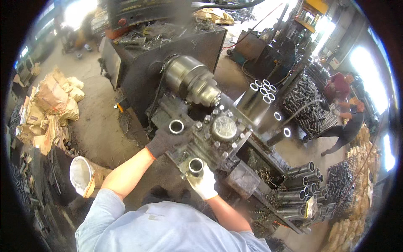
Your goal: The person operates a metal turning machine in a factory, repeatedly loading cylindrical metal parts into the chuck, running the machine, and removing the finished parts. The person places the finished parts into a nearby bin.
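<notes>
A lathe with a round metal chuck (185,74) stands in front of me. My left hand (165,140), in a dark glove, is at a metal tube (176,126) whose bright ring-shaped end faces up; the fingers blend into the dark machine. My right hand (203,181), in a white glove, is closed around a second metal tube (195,165), also with its open end up, near the lathe's front edge. Between the hands and the chuck sits the square tool post (224,127), with a round cap and several bolts around it. No workpiece can be made out in the chuck.
Upright metal tubes (267,89) stand grouped behind the lathe bed. More tubes (310,189) are stacked at the right. A white bucket (82,176) is at my left, with paper sacks (53,100) beyond. Two people (346,123) are by a bin of metal parts (310,107) at the far right.
</notes>
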`<state>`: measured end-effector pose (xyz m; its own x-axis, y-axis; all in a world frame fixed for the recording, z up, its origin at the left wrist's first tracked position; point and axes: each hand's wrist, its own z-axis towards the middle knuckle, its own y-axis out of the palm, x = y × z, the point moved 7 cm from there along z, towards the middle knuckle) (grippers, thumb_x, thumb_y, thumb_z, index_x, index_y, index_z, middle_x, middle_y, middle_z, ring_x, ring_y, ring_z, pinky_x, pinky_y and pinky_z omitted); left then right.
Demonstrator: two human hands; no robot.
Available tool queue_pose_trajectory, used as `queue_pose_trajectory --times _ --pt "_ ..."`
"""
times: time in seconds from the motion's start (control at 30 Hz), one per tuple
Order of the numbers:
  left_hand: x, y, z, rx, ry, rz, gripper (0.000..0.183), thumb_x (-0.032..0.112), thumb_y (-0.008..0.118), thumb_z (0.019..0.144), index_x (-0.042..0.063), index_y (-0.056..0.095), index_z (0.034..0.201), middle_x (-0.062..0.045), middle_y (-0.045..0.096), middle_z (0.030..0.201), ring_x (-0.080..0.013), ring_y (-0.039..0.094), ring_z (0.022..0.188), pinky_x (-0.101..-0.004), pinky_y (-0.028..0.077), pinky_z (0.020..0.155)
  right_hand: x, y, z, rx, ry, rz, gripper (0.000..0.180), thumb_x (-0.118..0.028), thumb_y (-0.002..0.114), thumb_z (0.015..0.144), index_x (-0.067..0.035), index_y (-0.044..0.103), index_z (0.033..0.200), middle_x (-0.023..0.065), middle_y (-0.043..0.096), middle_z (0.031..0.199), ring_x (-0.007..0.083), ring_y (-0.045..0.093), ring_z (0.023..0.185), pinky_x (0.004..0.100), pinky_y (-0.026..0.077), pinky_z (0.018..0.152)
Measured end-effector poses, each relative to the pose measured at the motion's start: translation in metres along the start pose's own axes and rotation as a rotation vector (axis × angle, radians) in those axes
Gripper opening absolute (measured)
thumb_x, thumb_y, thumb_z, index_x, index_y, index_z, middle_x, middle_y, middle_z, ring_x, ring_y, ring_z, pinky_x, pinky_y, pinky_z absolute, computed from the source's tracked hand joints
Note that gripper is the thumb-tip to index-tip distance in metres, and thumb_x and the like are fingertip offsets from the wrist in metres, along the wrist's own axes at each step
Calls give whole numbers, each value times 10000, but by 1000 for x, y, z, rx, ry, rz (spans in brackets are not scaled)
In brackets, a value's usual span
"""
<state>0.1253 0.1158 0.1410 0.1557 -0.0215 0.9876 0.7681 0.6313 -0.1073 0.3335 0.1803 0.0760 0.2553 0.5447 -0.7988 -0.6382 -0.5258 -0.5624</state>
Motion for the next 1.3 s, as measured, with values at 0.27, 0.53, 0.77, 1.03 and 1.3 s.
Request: queue_pose_trajectory --times 0.27,0.53,0.77,1.03,1.3 --pt "-79 15 49 -345 220 232 505 168 848 839 104 679 1310 -100 729 1202 -213 691 1114 -380 559 991 -2 -7 4 -175 377 -382 508 -340 823 838 -27 701 1218 235 775 1031 404 773 943 472 632 842" --pt "-39 -62 88 -494 416 303 730 239 827 854 69 506 1487 -217 592 1437 -392 586 1338 -502 492 1110 -111 -111 55 -35 150 -423 225 -119 800 874 -102 787 1098 132 798 980 234 771 768 335 633 713" --pt "24 -7 171 -230 1017 775 506 160 700 854 74 583 1339 -207 592 1386 -392 545 1363 -566 369 1218 -68 -109 284 -134 69 -711 455 -315 747 878 -54 710 1249 194 759 1141 375 742 1035 447 593 905" --pt "-13 88 228 -162 1075 862 336 206 575 947 85 621 1257 -230 586 1365 -446 474 1417 -643 204 1310 83 -25 357 -832 -189 -249 192 -142 736 860 -112 828 1026 113 781 943 286 748 883 420 590 825" --pt "-4 92 232 -92 1006 814 155 249 582 965 180 699 1039 -191 623 1156 -417 555 1305 -627 205 1319 132 -48 338 -993 -415 -96 356 -214 600 944 -104 775 1234 147 775 1189 340 751 1002 434 593 860"
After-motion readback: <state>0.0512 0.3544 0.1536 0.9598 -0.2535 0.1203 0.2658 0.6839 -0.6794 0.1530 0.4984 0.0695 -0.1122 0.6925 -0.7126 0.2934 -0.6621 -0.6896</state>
